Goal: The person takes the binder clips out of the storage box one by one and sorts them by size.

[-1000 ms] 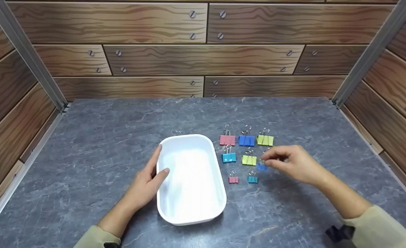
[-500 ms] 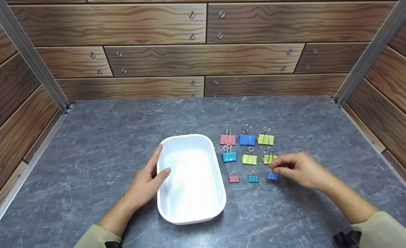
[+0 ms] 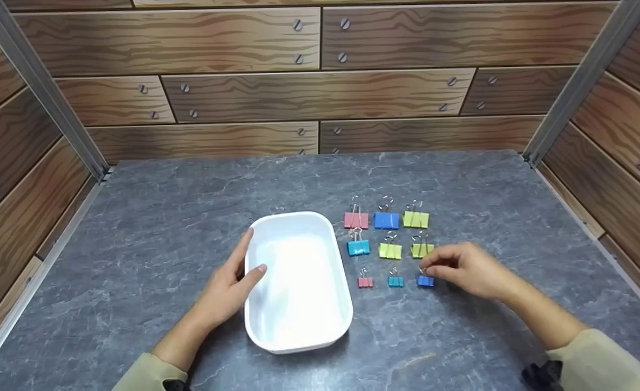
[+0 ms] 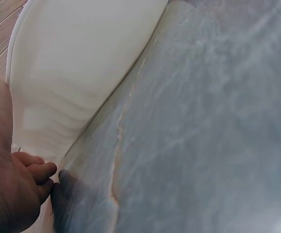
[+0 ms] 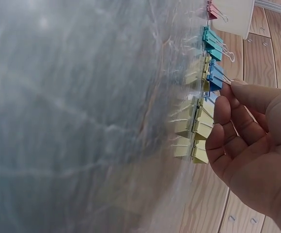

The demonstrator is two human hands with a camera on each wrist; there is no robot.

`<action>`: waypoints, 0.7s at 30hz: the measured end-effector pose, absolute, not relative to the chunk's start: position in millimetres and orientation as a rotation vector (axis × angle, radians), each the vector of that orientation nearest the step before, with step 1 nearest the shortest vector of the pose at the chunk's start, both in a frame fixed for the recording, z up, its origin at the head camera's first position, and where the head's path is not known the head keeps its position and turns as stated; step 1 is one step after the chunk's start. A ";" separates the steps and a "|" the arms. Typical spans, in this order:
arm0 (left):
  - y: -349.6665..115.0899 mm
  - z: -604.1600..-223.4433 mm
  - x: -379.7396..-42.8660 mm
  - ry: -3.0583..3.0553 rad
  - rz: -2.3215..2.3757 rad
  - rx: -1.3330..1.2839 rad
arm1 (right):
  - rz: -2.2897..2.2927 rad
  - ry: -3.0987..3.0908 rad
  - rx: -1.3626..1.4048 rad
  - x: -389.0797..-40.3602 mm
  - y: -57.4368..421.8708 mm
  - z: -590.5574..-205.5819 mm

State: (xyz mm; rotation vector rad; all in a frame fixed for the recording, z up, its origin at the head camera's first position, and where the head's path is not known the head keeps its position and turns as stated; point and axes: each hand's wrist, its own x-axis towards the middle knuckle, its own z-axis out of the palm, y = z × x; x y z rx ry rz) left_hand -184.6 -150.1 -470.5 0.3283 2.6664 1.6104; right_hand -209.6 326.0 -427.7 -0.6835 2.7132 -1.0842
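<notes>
In the head view my left hand (image 3: 225, 290) holds the left side of a white rectangular tub (image 3: 343, 271), thumb over the rim and fingers along the outer wall. My right hand (image 3: 469, 271) pinches the wire handle of a small blue binder clip (image 3: 425, 281) at the right end of the front row. That clip stands upright on the table. Beside it are a small teal binder clip (image 3: 395, 282) and a small pink one (image 3: 365, 282). The right wrist view shows thumb and fingertip meeting at the blue clip's (image 5: 215, 76) handle.
A middle row holds a teal clip (image 3: 358, 248) and two yellow-green ones (image 3: 390, 251). Behind it stand larger pink (image 3: 356, 220), blue (image 3: 387, 221) and yellow-green (image 3: 416, 220) clips. Wood-patterned panels (image 3: 320, 98) enclose the grey marbled table (image 3: 189, 206).
My right hand has carried the small blue clip from beside the middle row toward me, to the front row's right end. The left hand and tub keep their place.
</notes>
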 end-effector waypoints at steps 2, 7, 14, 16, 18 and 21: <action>-150.6 -469.8 -185.9 2.667 1.609 0.338 | -1.083 2.714 -0.684 -210.7 325.4 -428.9; -153.2 -467.8 -189.2 2.662 1.605 0.347 | -1.089 2.722 -0.694 -213.1 322.9 -432.9; -161.6 -462.0 -192.5 2.631 1.643 0.376 | -1.082 2.732 -0.662 -216.0 322.0 -436.7; -164.9 -460.5 -191.7 2.636 1.624 0.373 | -1.085 2.727 -0.658 -216.3 321.6 -437.3; -168.8 -458.7 -190.7 2.657 1.584 0.352 | -1.077 2.736 -0.650 -216.2 321.8 -437.4; -175.9 -455.8 -188.3 2.718 1.521 0.343 | -1.059 2.781 -0.624 -215.1 322.5 -436.2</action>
